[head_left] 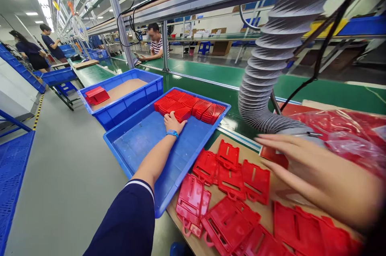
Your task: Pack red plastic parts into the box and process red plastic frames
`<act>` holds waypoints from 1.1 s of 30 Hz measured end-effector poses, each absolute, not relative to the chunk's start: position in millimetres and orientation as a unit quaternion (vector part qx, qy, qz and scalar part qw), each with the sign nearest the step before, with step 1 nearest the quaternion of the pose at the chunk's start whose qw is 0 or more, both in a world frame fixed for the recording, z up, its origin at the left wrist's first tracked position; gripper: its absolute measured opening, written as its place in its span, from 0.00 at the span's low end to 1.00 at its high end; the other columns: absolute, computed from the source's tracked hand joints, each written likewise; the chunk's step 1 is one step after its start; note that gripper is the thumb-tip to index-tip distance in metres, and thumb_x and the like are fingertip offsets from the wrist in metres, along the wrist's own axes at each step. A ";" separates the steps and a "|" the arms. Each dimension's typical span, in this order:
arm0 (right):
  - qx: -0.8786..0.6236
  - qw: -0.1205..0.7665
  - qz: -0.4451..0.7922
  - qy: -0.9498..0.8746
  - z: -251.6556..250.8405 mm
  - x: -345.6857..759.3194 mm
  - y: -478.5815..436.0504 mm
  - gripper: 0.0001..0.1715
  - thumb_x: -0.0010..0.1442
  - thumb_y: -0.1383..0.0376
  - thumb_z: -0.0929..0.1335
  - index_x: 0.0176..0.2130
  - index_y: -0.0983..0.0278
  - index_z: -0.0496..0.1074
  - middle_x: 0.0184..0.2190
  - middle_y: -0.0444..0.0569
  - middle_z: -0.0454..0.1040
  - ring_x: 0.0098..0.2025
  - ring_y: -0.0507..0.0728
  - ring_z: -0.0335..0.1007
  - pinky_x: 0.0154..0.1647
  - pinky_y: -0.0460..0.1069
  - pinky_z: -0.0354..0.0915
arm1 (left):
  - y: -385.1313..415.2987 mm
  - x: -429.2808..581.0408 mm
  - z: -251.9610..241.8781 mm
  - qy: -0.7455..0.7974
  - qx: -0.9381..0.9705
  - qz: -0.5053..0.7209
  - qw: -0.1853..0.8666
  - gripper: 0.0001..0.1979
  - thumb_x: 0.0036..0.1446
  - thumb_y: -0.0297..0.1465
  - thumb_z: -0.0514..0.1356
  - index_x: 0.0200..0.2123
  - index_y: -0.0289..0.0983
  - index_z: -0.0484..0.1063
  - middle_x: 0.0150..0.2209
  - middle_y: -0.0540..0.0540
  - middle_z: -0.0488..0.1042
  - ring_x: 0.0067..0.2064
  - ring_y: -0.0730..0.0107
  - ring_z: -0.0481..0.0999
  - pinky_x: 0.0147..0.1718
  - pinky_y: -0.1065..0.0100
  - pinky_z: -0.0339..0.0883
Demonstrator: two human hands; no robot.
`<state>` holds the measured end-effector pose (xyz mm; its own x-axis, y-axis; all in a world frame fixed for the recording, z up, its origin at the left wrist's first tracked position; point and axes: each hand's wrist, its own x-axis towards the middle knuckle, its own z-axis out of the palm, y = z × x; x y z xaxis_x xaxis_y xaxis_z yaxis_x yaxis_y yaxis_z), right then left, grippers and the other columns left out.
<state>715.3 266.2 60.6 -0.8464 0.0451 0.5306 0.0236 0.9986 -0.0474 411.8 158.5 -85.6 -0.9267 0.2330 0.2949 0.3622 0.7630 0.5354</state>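
Note:
My left hand (175, 123), with a blue band at the wrist, reaches into a shallow blue tray (129, 143). Its fingers and thumb are around the near end of a row of red plastic frames (182, 113), packed on edge at the tray's far side. On the right, my right hand (304, 163) is smeared by motion, its fingers stretched out and thumb apart. It hovers above the cardboard-covered bench, close to a dark red piece (274, 157) that shows past its fingers. Loose flat red frames with slots and small loops (230, 224) lie overlapping below it.
A deeper blue bin (129, 105) with cardboard and a small red stack (97, 96) adjoins the tray. A grey ribbed duct (261, 75) hangs down beside my right hand. Clear plastic bagging (352, 139) lies at right. Behind the green belt (208, 75) sits a person (155, 42).

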 end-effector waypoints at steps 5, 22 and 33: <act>-0.035 -0.014 -0.029 -0.999 41.5 551.5 256.1 0.24 0.54 0.73 0.62 0.51 0.68 0.66 0.52 0.58 0.67 0.50 0.62 0.66 0.47 0.55 0.65 | 157.6 406.7 -92.6 -0.918 -0.170 -0.344 0.096 0.48 0.38 0.47 0.66 0.57 0.35 0.48 0.50 0.36 0.58 0.54 0.54 0.61 0.52 0.60 0.55; -0.019 0.000 -0.066 -0.998 -25.1 433.3 252.0 0.28 0.58 0.74 0.58 0.58 0.66 0.58 0.59 0.55 0.59 0.49 0.58 0.67 0.47 0.50 0.64 | 145.2 391.2 -102.5 -0.862 -0.216 -0.459 0.024 0.65 0.29 0.43 0.70 0.63 0.29 0.35 0.52 0.31 0.58 0.56 0.49 0.60 0.54 0.58 0.54; 0.002 -0.017 -0.121 -0.992 -14.0 435.7 239.2 0.18 0.59 0.68 0.61 0.50 0.68 0.66 0.46 0.58 0.68 0.45 0.62 0.68 0.45 0.55 0.62 | 113.2 363.2 -103.1 -0.801 -0.299 -0.514 -0.074 0.61 0.29 0.37 0.73 0.62 0.29 0.41 0.48 0.35 0.66 0.48 0.60 0.69 0.51 0.60 0.62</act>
